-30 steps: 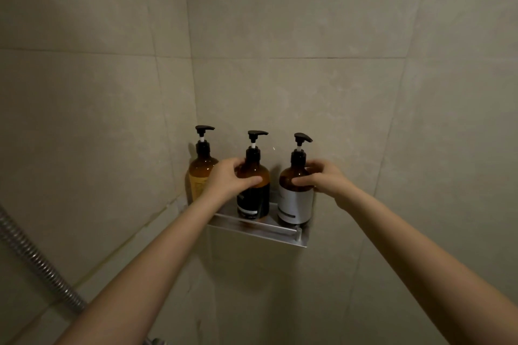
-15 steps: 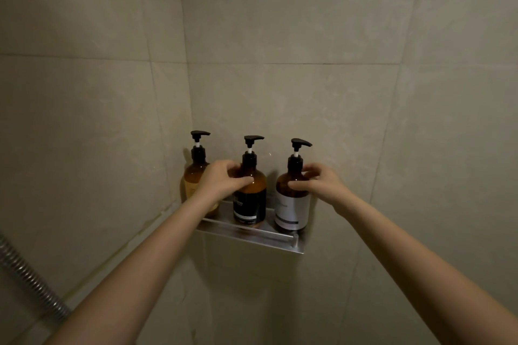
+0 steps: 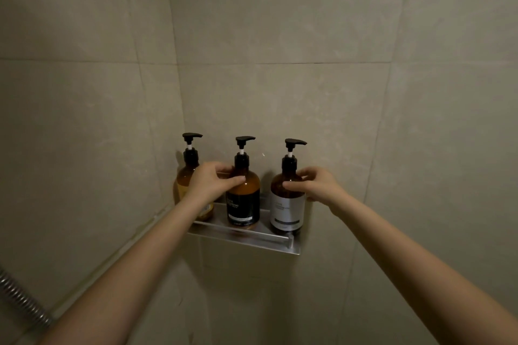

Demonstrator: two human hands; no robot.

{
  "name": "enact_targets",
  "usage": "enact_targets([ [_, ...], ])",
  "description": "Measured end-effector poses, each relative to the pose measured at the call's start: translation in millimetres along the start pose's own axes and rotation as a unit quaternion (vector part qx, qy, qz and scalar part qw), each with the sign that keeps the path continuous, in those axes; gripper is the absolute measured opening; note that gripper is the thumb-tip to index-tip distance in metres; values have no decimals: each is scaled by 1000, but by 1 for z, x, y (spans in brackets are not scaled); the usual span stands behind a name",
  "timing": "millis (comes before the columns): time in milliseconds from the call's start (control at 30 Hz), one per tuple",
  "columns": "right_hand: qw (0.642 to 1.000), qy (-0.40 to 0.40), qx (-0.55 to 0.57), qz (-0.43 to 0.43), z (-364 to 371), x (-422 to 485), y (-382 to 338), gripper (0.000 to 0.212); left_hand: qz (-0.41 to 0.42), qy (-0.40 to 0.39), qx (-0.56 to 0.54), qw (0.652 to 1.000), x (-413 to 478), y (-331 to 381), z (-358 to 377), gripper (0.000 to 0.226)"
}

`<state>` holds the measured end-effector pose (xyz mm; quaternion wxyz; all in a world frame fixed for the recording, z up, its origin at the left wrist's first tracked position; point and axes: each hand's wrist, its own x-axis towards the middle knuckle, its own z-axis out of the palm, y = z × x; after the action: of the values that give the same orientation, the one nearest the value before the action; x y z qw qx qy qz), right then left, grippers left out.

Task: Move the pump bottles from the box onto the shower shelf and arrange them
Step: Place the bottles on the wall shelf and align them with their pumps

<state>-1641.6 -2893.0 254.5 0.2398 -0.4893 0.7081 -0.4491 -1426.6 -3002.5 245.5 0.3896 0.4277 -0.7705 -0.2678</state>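
Three amber pump bottles stand upright in a row on the metal shower shelf [image 3: 252, 241] in the tiled corner. The left bottle [image 3: 185, 176] has a yellowish label and is partly hidden by my left wrist. My left hand [image 3: 210, 183] grips the shoulder of the middle bottle [image 3: 245, 202], which has a black label. My right hand [image 3: 316, 185] holds the shoulder of the right bottle [image 3: 287, 207], which has a white label. All pump heads point right. The box is out of view.
Beige tiled walls meet in a corner behind the shelf. A ribbed metal shower hose [image 3: 19, 300] runs along the lower left edge. The shelf has a low front rail [image 3: 246, 231].
Both hands have stayed on the middle and right bottles. The right bottle stands a little further from the middle one. The view has shifted slightly.
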Motion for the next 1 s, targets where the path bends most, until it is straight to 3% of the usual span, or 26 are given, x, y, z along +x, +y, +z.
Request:
enact_targets([
  [167, 999, -15, 46, -4, 1, -3, 3, 62, 4, 10, -17, 1000, -3, 0, 1, 47],
  [800, 998, -4, 58, -11, 9, -4, 9, 62, 21, 29, 4, 999, -14, 2, 5, 49],
  [933, 998, -4, 54, -15, 10, -5, 9, 60, 46, 168, -23, 984, -23, 4, -5, 32],
  [1000, 998, -4, 52, -17, 10, -4, 9, 61, 17, 260, -65, 963, -23, 3, -16, 25],
])
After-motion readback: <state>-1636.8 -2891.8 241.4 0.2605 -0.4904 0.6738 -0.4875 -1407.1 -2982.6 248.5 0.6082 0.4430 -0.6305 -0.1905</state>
